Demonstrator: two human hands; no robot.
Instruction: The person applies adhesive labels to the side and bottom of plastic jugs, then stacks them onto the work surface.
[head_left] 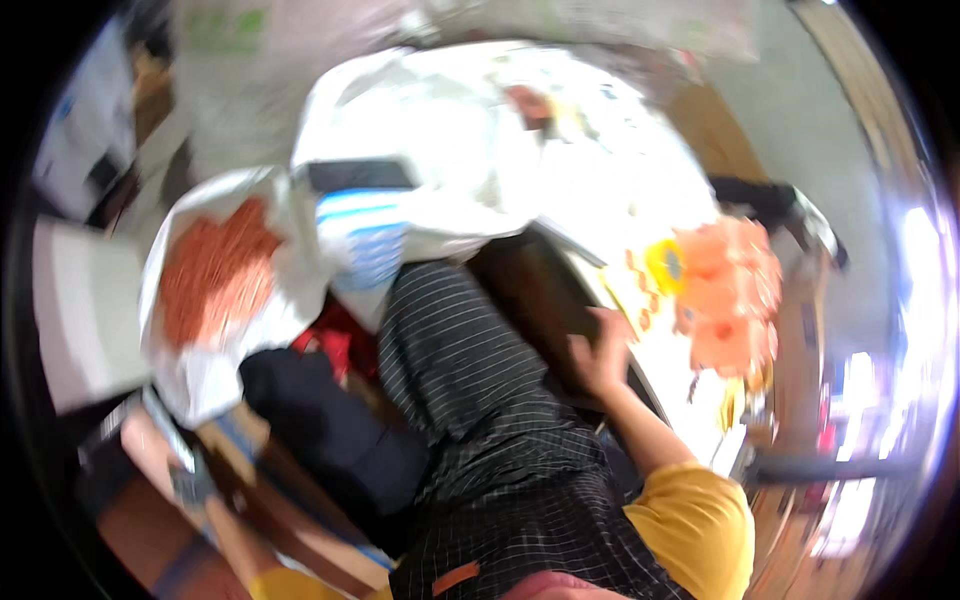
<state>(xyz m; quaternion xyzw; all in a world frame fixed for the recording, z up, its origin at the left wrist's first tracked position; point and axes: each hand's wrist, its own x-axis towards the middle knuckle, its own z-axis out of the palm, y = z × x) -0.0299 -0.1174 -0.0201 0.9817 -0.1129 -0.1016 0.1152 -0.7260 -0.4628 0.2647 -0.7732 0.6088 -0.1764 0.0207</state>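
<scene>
At the table's right front edge, my right hand (603, 355) has its thumb and fingers apart, with nothing visible in it. Small orange pieces (645, 300) lie on the table close to its fingertips, beside a yellow round thing (664, 266) and a lumpy salmon-pink bundle (730, 295). Down at the lower left, my left hand (148, 442) is smeared by motion, with a grey band at its wrist. A pale grey strip (168, 430) runs beside it; whether the hand holds it is unclear. Just above is a white bag (190, 385) filled with orange-red thin pieces (220, 270).
A large white plastic bag (420, 120) covers the left of the white table (620, 200). A blue-and-white striped package (362, 235) hangs at its front. Cardboard boxes (300, 510) and dark cloth (330, 430) are at my left. My striped apron (460, 350) covers my lap.
</scene>
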